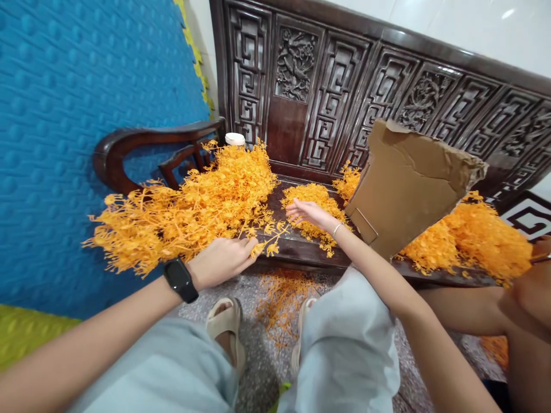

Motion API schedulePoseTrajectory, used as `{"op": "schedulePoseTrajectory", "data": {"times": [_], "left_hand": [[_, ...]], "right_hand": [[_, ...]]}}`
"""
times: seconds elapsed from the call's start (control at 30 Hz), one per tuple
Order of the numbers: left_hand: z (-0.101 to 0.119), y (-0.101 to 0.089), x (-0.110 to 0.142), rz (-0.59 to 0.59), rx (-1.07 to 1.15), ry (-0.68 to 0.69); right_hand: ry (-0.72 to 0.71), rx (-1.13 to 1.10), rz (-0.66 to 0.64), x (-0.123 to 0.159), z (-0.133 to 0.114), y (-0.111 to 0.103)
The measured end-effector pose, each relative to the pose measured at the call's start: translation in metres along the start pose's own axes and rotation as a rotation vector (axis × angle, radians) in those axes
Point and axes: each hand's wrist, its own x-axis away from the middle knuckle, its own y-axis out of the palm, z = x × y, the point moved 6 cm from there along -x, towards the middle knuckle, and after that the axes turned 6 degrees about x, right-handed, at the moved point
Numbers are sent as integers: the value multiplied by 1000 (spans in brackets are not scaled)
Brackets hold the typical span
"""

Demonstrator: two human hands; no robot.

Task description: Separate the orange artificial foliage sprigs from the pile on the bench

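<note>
On the carved wooden bench point(301, 249), a large heap of orange plastic sprigs point(189, 212) covers the left end. Right of that heap, the left hand point(221, 261) has its fingers closed on a single sprig point(269, 238) at the bench's front edge. Further right, the right hand point(310, 213) lies spread, fingers loose, touching a smaller orange pile point(314, 201). A torn cardboard flap point(404, 183) rises at the bench's right.

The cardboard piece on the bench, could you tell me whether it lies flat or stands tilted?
Tilted: the cardboard piece leans up off the bench, its torn top edge raised.
</note>
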Motion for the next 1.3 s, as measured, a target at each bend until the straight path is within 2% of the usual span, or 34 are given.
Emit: {"op": "schedulePoseTrajectory", "data": {"times": [0.03, 0.1, 0.17, 0.23, 0.4, 0.53, 0.7, 0.87, 1.0, 1.13, 1.3], "left_hand": [[2, -1, 1, 4, 5, 13], [4, -2, 1, 16, 6, 26], [5, -1, 1, 20, 1, 32], [4, 0, 0, 19, -3, 36], [1, 4, -7, 2, -14, 31], [1, 6, -15, -13, 26, -10], [9, 5, -24, -41, 52, -59], [14, -1, -36, -37, 103, -158], [5, -1, -55, -54, 204, -172], [-3, -4, -73, 11, 335, -187], [20, -4, -88, 47, 268, -226]], "right_hand": [[-3, 28, -141, 4, -2, 15], [-1, 98, -332, 13, -5, 36], [-16, 175, -401, 19, -7, 47], [-42, 224, -388, 21, -8, 49], [-66, 249, -260, 16, -4, 38], [-73, 182, -67, 10, -2, 20], [-27, 5, 101, 7, -2, 2], [51, -60, 297, 3, -2, -13], [49, -64, 461, -2, -8, -23], [38, -56, 619, -10, -12, -35], [47, -59, 797, -23, -3, -52]]}}
